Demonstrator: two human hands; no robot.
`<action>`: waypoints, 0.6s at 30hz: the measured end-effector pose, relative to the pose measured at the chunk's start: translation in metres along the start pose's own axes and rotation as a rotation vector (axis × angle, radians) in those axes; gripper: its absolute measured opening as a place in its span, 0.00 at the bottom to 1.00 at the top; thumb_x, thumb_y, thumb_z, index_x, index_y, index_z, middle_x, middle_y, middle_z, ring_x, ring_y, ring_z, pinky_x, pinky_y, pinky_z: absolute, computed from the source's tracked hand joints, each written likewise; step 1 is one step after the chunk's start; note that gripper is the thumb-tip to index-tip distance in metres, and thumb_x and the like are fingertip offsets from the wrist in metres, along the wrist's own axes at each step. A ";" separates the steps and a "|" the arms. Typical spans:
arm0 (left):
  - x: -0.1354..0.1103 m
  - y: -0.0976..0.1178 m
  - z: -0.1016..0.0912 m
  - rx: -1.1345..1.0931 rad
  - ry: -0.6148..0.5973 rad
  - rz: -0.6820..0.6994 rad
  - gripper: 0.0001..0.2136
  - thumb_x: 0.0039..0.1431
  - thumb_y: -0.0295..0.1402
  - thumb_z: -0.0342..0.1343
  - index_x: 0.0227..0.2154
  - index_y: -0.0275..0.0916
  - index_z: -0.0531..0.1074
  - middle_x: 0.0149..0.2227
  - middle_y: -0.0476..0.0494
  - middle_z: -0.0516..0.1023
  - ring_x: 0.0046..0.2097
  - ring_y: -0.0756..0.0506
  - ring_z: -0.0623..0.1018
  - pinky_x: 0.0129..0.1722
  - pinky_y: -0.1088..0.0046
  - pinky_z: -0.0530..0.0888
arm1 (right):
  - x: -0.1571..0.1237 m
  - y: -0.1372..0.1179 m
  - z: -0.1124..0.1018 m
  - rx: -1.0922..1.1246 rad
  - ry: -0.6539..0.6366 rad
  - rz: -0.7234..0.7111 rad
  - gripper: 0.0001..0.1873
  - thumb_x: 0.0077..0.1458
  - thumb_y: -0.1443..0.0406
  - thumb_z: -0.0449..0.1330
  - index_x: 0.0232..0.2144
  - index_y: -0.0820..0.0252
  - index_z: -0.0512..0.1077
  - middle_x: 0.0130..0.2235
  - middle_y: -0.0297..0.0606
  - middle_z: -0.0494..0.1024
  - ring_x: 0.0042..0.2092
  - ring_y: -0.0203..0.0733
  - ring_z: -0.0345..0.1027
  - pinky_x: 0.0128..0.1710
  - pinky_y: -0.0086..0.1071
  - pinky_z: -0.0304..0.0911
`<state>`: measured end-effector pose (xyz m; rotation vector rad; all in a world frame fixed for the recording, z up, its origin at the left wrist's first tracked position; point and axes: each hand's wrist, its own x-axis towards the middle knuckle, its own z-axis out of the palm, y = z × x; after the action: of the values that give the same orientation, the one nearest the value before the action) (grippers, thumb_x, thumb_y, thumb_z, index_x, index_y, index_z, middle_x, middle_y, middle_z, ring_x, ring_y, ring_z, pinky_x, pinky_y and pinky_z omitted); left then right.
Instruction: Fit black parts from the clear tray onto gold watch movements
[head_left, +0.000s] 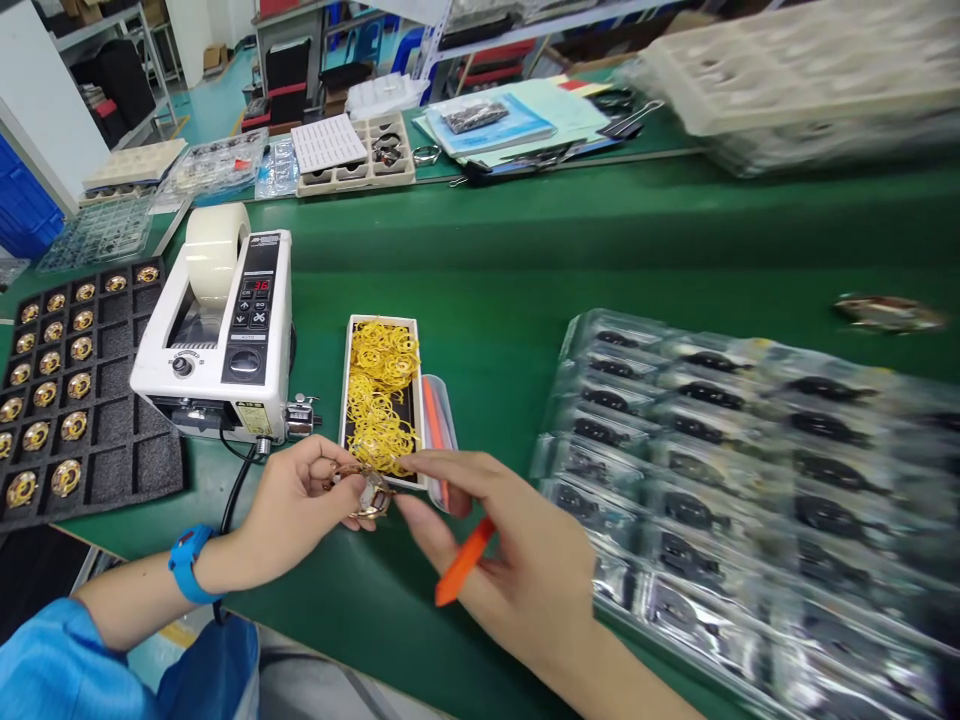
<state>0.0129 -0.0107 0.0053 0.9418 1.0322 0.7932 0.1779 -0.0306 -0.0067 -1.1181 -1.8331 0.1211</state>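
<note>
One gold-rimmed piece (373,494), likely a watch part, in hand: left hand (296,500) pinches it between thumb and fingers, just in front of the box (348,385) of yellow rings (382,385). Right hand (536,555): thumb and forefinger spread beside the piece, contact unclear; orange tool (465,565) tucked in the same hand. Progress, by judgement: piece mid-handling, not yet set down. Black foam tray (159,468) part-filled with gold-coloured units (73,426); finished or waiting, cannot tell. Plenty of rings left; dark parts (688,509) also plentiful at right.
</note>
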 end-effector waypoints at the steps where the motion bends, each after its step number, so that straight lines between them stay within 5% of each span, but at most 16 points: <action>1: 0.001 0.002 -0.001 0.005 0.002 -0.002 0.15 0.45 0.39 0.67 0.27 0.36 0.67 0.23 0.51 0.76 0.24 0.53 0.75 0.25 0.79 0.70 | 0.001 0.002 -0.002 0.053 -0.024 0.041 0.04 0.62 0.69 0.55 0.40 0.56 0.67 0.33 0.39 0.79 0.26 0.36 0.70 0.21 0.28 0.62; 7: 0.003 0.011 -0.006 0.025 -0.062 -0.049 0.10 0.40 0.30 0.67 0.23 0.34 0.70 0.22 0.51 0.75 0.25 0.54 0.73 0.28 0.78 0.69 | 0.005 0.009 0.000 0.332 -0.330 0.035 0.08 0.64 0.71 0.51 0.38 0.55 0.67 0.30 0.34 0.75 0.29 0.34 0.70 0.27 0.25 0.66; 14: 0.003 0.007 -0.010 0.015 -0.129 -0.093 0.08 0.39 0.26 0.60 0.20 0.37 0.65 0.17 0.55 0.71 0.21 0.52 0.74 0.25 0.76 0.71 | 0.002 0.006 0.002 0.248 -0.380 -0.092 0.08 0.64 0.72 0.47 0.36 0.56 0.63 0.28 0.35 0.72 0.27 0.35 0.64 0.24 0.26 0.61; 18: 0.004 0.006 -0.008 0.062 -0.115 -0.063 0.07 0.38 0.24 0.58 0.19 0.37 0.64 0.18 0.56 0.69 0.20 0.54 0.70 0.22 0.78 0.67 | -0.002 0.001 0.004 0.286 -0.416 -0.010 0.10 0.65 0.71 0.46 0.31 0.55 0.60 0.25 0.30 0.67 0.23 0.33 0.60 0.22 0.25 0.57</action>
<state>0.0063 -0.0030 0.0080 0.9917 0.9864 0.6500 0.1755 -0.0303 -0.0106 -0.9275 -2.1003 0.6307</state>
